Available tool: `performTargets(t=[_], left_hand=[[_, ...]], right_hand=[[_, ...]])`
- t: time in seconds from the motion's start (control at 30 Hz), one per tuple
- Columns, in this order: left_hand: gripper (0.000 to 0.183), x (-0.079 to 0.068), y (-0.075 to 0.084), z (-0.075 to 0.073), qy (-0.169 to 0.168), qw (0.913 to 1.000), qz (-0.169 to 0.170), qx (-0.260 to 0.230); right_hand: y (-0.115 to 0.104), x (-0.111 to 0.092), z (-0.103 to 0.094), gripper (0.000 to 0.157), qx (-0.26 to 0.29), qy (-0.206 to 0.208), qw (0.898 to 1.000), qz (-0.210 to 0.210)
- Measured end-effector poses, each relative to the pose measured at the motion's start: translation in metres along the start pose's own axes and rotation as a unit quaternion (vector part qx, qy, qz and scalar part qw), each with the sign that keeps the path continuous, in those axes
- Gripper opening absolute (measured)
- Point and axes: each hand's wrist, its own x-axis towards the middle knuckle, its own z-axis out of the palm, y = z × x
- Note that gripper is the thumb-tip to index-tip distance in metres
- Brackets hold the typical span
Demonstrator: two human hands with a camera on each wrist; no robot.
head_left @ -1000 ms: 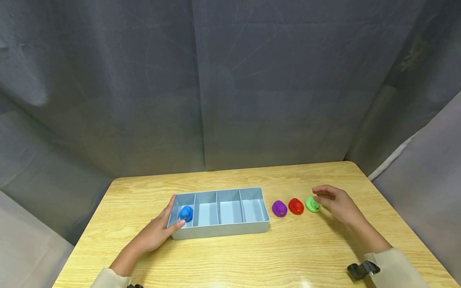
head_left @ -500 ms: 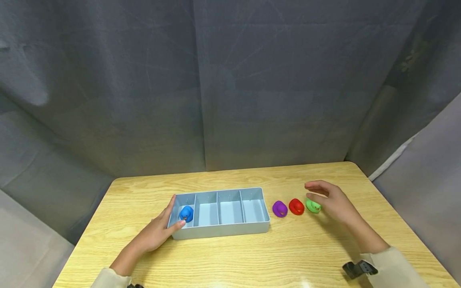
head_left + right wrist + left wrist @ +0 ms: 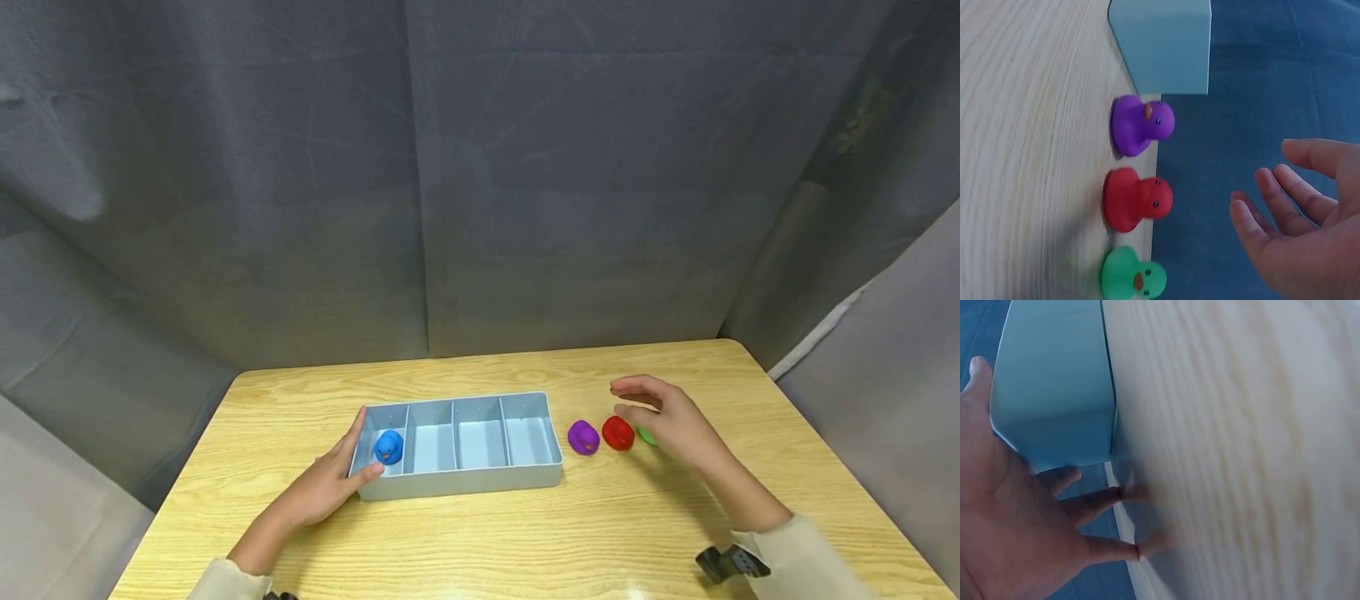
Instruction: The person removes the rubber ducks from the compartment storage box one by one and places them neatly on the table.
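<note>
A pale blue box with a row of compartments lies on the table. Inside its leftmost compartment sits a blue rubber duck. My left hand rests against the box's left end, thumb at the front rim, fingers extended; in the left wrist view, two fingertips touch the tabletop. Right of the box stand a purple duck, a red duck and a green duck in a row. My right hand hovers over the red and green ducks, fingers loosely bent and holding nothing. It partly hides the green duck in the head view.
The wooden table has rounded far corners. A dark grey curtain hangs behind its far edge, and paler cloth hangs at the right side.
My right hand has moved left from the green duck to over the red one, passing across the green duck. The left hand, the box and the ducks stay where they were.
</note>
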Motion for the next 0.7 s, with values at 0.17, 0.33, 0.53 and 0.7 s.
performTargets(t=[0.17,0.33,0.53,0.7], left_hand=[[0.092,0.0,0.001,-0.002,-0.004,1.0,-0.004,-0.002],[0.1,0.0,0.001,-0.002,-0.003,1.0,-0.007,-0.006],[0.109,0.001,0.002,-0.001,0.003,1.0,0.0,-0.008],[0.109,0.001,0.002,-0.001,0.004,0.9999,0.001,-0.011]], right_hand=[[-0.007,0.002,0.01,0.035,-0.002,-0.005,1.0,-0.003],[-0.011,0.004,0.021,0.034,0.016,-0.015,1.0,-0.006],[-0.017,0.005,0.032,0.036,0.028,-0.024,0.999,-0.005],[-0.021,0.009,0.041,0.036,0.045,-0.035,0.998,-0.01]])
